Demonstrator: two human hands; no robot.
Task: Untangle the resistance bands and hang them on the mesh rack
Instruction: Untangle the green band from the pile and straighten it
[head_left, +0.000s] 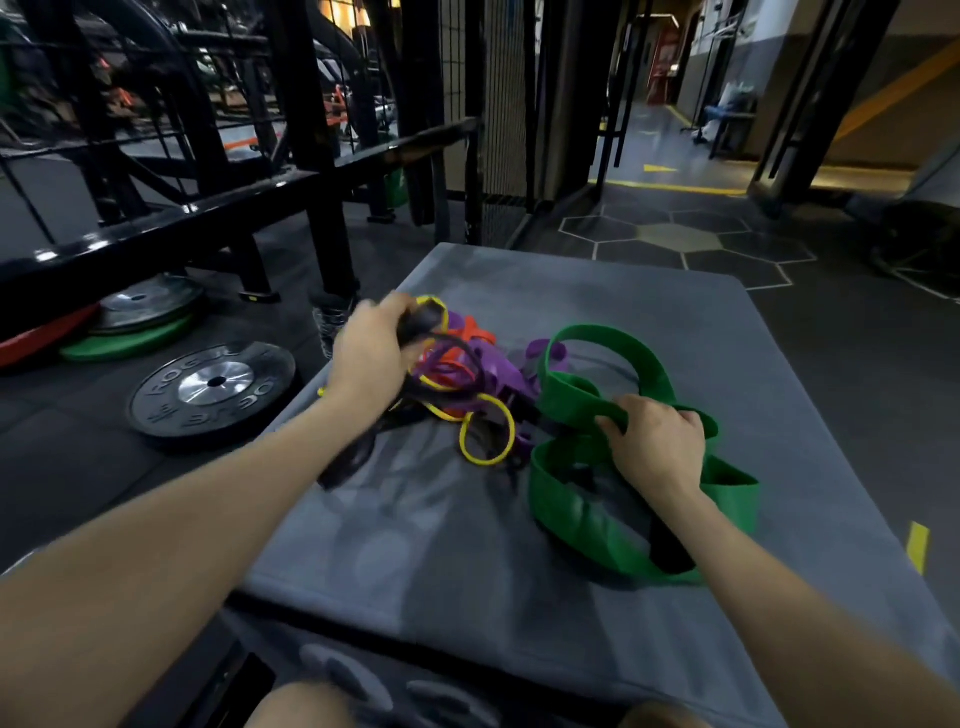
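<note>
On the grey surface (649, 338), the left hand (371, 353) grips a black band (423, 319) left of the tangle (467, 384), the right hand (657, 441) clutches the green band (597, 514).

left hand (371, 358): fingertips hidden round black band (421, 319), grip blurred | purple band (496, 371): path lost under orange band (465, 338) and yellow band (485, 439) | green band (587, 519): part covered by right hand (657, 441) | mesh rack (498, 104): top cut off | red plate (36, 338): cut by left edge
</note>
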